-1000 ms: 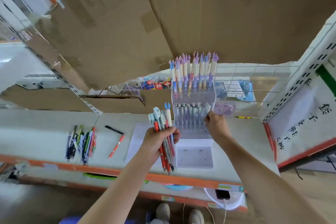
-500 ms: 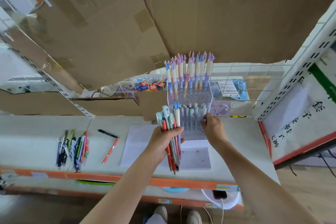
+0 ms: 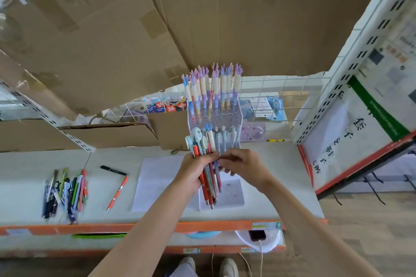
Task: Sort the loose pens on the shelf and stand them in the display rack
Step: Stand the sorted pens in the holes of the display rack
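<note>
Pens (image 3: 213, 87) fill the display rack (image 3: 236, 119); left hand (image 3: 193, 171) grips a pen bundle (image 3: 208, 177), right hand (image 3: 242, 164) pinching one.

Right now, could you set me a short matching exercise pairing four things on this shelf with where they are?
Things:
1. bundle of pens
2. black pen
3. pile of loose pens
4. branch-topped pens

Places:
A. standing in the display rack's back rows
B. far left of the shelf
C. gripped in the left hand
D. lying alone above an orange pen

Pairs: 1-C, 2-D, 3-B, 4-A
</note>
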